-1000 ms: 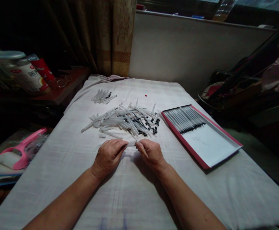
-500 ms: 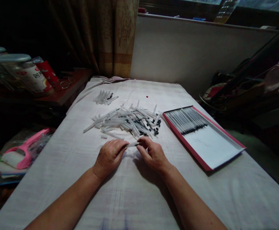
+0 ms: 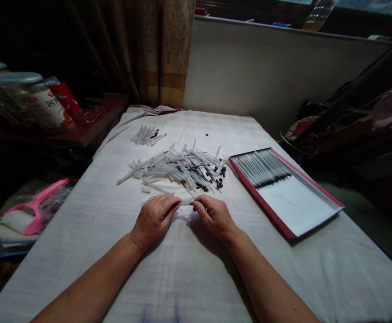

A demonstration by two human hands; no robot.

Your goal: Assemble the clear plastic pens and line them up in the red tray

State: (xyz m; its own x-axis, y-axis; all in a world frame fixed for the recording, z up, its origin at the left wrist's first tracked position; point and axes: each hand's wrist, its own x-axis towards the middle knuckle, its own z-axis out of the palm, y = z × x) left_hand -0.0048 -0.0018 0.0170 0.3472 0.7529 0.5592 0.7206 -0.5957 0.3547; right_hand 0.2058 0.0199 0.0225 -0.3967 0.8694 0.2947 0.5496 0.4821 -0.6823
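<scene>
A clear pen [image 3: 185, 203] with a dark end lies level between my two hands, low over the cloth. My left hand [image 3: 155, 220] pinches its barrel, and my right hand [image 3: 215, 216] is closed at its dark end; what sits inside the right fingertips is hidden. Just beyond is a loose pile of clear pen barrels [image 3: 162, 170] with thin dark refills among them. Small black pen parts [image 3: 219, 183] lie at the pile's right side. To the right, a shallow red-edged box [image 3: 279, 223] holds a row of pens [image 3: 261, 166] with black ends.
A smaller group of clear tubes and caps [image 3: 145, 135] lies farther back, left of a tiny red piece [image 3: 207, 134]. The table has a white cloth [image 3: 169, 273]. Jars [image 3: 44, 105] stand on a side shelf at left, above a pink-handled object [image 3: 36, 206].
The fingers of my right hand have drawn closer together around the pen's dark end. My left hand keeps its place, and the pile and box look the same.
</scene>
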